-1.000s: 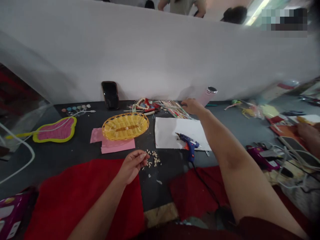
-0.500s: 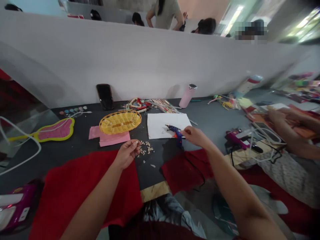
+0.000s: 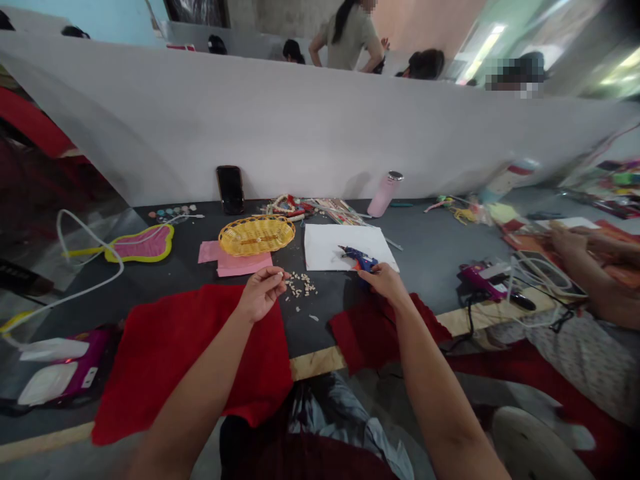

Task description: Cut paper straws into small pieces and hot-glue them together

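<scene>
My left hand (image 3: 261, 293) is closed in a pinch on a small whitish piece (image 3: 281, 275), perhaps one of the pale bits beside it. A loose pile of these small pale pieces (image 3: 303, 285) lies on the dark table just right of my fingertips. My right hand (image 3: 385, 281) is closed round the handle of a blue hot glue gun (image 3: 361, 258), which points left over a white sheet (image 3: 325, 243). My fingers hide part of its grip. Behind my left hand, a yellow woven basket (image 3: 257, 237) rests on pink felt (image 3: 240, 267).
Red cloth (image 3: 195, 340) lies under my left forearm, and another red piece (image 3: 355, 337) by my right. A phone (image 3: 231, 190) and pink bottle (image 3: 385, 195) stand against the white partition (image 3: 280, 120). At right are a purple device (image 3: 483, 280), cables and a co-worker's arms (image 3: 595, 263).
My right hand has settled more fully round the glue gun's handle. My left hand keeps its pinch beside the pale pieces. The camera view has shifted slightly left.
</scene>
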Motion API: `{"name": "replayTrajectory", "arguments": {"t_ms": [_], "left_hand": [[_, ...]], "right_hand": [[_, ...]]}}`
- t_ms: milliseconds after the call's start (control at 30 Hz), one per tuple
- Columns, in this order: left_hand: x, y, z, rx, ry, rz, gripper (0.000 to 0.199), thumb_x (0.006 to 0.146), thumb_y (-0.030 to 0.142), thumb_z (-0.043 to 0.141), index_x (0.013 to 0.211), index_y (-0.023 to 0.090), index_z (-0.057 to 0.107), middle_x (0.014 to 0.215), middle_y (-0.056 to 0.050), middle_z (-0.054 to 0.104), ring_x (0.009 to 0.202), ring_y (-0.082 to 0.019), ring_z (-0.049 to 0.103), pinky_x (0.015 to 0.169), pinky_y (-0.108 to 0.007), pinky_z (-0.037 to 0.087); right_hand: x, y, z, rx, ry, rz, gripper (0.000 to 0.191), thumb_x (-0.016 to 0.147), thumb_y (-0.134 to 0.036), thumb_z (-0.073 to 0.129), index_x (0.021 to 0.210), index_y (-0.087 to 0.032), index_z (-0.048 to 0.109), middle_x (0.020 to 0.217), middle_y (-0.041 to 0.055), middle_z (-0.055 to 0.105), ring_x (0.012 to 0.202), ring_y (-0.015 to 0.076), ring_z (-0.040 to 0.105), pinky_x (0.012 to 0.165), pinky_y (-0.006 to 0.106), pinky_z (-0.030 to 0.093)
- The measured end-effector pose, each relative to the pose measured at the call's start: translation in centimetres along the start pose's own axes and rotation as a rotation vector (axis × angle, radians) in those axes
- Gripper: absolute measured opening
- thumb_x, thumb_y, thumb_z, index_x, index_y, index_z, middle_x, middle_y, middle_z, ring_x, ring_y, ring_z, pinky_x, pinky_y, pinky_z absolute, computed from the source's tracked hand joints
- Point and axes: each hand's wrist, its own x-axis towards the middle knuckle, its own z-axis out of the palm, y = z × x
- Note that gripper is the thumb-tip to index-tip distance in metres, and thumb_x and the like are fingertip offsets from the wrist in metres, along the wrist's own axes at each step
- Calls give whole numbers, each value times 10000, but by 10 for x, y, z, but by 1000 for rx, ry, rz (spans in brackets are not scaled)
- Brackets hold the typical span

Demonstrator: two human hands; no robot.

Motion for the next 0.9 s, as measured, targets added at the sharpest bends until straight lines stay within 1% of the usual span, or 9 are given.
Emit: {"name": "replayTrajectory", "arguments": {"t_ms": [133, 300, 433, 533, 633, 700, 767, 833, 900], "left_hand": [[0, 4, -1, -1, -1, 15, 222, 655, 177, 754, 853, 155, 656, 775, -32, 685, 588, -53, 583, 597, -180, 480], [0, 5, -2, -8, 1, 14, 251, 649, 181, 759, 882, 154, 668, 756, -38, 685, 588, -50, 569, 595, -179, 469], [0, 5, 0, -3, -6, 3, 214, 651, 189, 760, 843, 141, 678, 724, -32, 667, 585, -53, 554, 578, -178, 461], [0, 5, 1, 10, -9, 5, 199, 670, 205, 750, 842, 142, 674, 747, -28, 659, 580, -47, 540, 582, -183, 463], [-1, 4, 3, 10, -14, -2, 190, 681, 196, 742, 847, 143, 666, 747, -28, 655, 576, -45, 531, 585, -183, 461], [-1, 4, 4, 11, -16, -9, 183, 683, 182, 737, 844, 146, 659, 730, -26, 655, 568, -46, 529, 579, -179, 458], [-1, 4, 4, 8, -15, -17, 179, 692, 174, 729, 852, 150, 653, 732, -28, 658, 571, -48, 535, 577, -175, 457], [-1, 4, 4, -3, -11, -23, 186, 697, 166, 723, 869, 148, 653, 739, -32, 661, 590, -54, 548, 581, -174, 459], [0, 3, 4, -20, -3, -30, 194, 695, 159, 725, 875, 141, 657, 745, -41, 664, 611, -62, 560, 585, -174, 460]], "right_hand": [[-2, 2, 0, 94, 20, -15, 429, 602, -540, 673, 841, -206, 547, 619, -6, 624, 479, 155, 569, 435, 249, 404], [-7, -4, -1, 317, 70, 47, 412, 529, -471, 738, 771, -210, 530, 596, -7, 597, 510, 164, 564, 412, 247, 408], [-12, -8, 0, 464, 99, 59, 408, 589, -486, 701, 824, -226, 493, 677, 4, 596, 588, 167, 588, 437, 252, 473], [-15, -10, -1, 579, 94, 38, 382, 642, -486, 668, 857, -230, 482, 709, -4, 579, 583, 142, 585, 462, 243, 500], [-19, -12, -3, 766, 20, -3, 334, 668, -455, 661, 857, -229, 505, 683, -21, 556, 569, 116, 573, 498, 229, 514], [-22, -14, -4, 897, -64, -20, 300, 656, -424, 675, 810, -218, 521, 652, -19, 552, 573, 119, 574, 511, 233, 522], [-25, -18, -5, 958, -134, -20, 282, 635, -389, 691, 776, -204, 533, 641, -7, 567, 575, 126, 580, 503, 240, 521], [-28, -25, -9, 983, -210, -19, 277, 626, -343, 705, 806, -187, 564, 671, 7, 602, 579, 122, 586, 491, 229, 509], [-29, -37, -14, 1048, -303, -48, 301, 628, -291, 723, 875, -177, 595, 758, 23, 643, 612, 110, 595, 483, 200, 486]]}}
